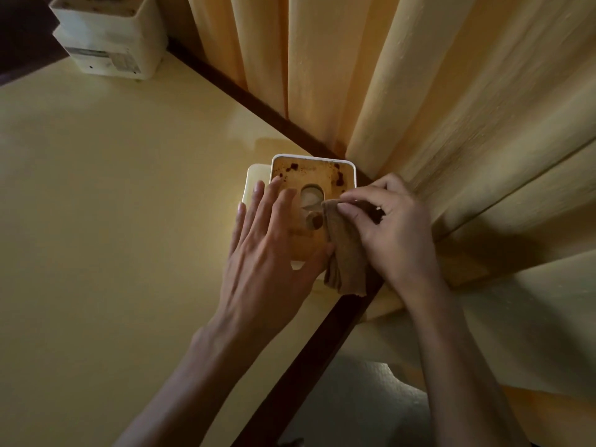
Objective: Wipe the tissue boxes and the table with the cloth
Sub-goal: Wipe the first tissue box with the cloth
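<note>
A white tissue box (311,175) with a stained brown top and an oval slot stands at the right corner of the pale yellow table (113,195). My left hand (271,240) lies flat on the box top with its fingers straight and its thumb along the near side. My right hand (383,227) pinches a brown cloth (345,256) and holds it against the right part of the box top. The cloth hangs down over the box's near right corner. A second white tissue box (109,37) stands at the far left corner of the table.
Yellow curtains (419,108) hang right behind and to the right of the near box. The table's dark wooden edge (245,95) runs along the curtain and down toward me. A light floor (364,404) shows at the bottom right.
</note>
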The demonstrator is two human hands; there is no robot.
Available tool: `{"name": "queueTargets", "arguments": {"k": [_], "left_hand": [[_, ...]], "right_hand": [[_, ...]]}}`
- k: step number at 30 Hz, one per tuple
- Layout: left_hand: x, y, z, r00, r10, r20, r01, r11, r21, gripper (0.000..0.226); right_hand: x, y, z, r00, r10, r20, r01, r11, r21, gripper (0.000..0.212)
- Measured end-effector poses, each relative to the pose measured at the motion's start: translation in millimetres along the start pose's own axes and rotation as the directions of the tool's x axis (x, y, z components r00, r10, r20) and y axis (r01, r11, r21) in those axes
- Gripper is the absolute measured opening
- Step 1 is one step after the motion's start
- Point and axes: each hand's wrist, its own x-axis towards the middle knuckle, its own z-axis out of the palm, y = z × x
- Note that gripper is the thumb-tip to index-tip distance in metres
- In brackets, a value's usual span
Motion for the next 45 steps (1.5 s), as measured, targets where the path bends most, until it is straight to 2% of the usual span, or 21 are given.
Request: {"name": "queueTargets", "arguments": {"k": [3,5,10,13,17,20,23,28,33,37,39,45], "left_hand": [[1,0,2,1.000,-0.020,-0.008,0.019,0.999,-0.034,0.089],[2,1,3,0.999,-0.031,-0.007,0.031,0.998,-0.058,0.092],[4,-1,2,0.999,-0.036,0.011,0.037,0.995,-0.094,0.096],[7,-1,-3,0.998,-0.022,0.057,0.029,0.992,-0.124,0.094],[32,-5,-15,0.995,0.075,0.059,-0.076,0.997,0.007,0.074],[57,-6,-16,0.988,0.124,0.087,-0.133,0.986,0.104,0.065],[78,-7,-10,0.986,0.114,0.120,-0.128,0.984,0.122,0.060],[82,-10,5,0.981,0.085,0.174,-0.099,0.992,0.074,0.062],[82,-14,10,0.989,0.059,0.136,-0.067,0.996,0.053,0.065],[81,-14,9,0.988,0.062,0.139,-0.073,0.995,0.074,0.063],[81,-14,9,0.988,0.071,0.133,-0.081,0.994,0.072,0.063],[80,-14,9,0.988,0.068,0.137,-0.079,0.994,0.076,0.062]], "right_hand": [[-12,-1,4,0.989,-0.090,-0.119,0.075,0.989,-0.125,0.024],[-31,0,8,0.979,-0.141,-0.148,0.123,0.984,-0.128,0.023],[-67,4,22,0.983,-0.156,-0.101,0.156,0.988,-0.012,0.035],[-68,1,20,0.989,-0.144,-0.015,0.145,0.989,0.019,0.040],[-75,-2,19,0.975,-0.188,0.120,0.203,0.970,-0.132,0.053],[-83,-7,20,0.976,-0.190,0.108,0.209,0.955,-0.211,0.060],[-87,-15,23,0.980,-0.183,0.071,0.195,0.951,-0.241,0.062],[-85,-32,31,0.992,-0.055,0.114,0.086,0.954,-0.286,0.073],[-74,-44,40,0.990,0.057,0.126,-0.031,0.979,-0.201,0.082],[-75,-39,28,0.982,0.070,0.174,-0.087,0.992,0.094,0.072],[-80,-33,22,0.981,0.035,0.193,-0.068,0.983,0.171,0.067],[-83,-26,25,0.984,-0.037,0.175,0.043,0.999,-0.033,0.070]]}}
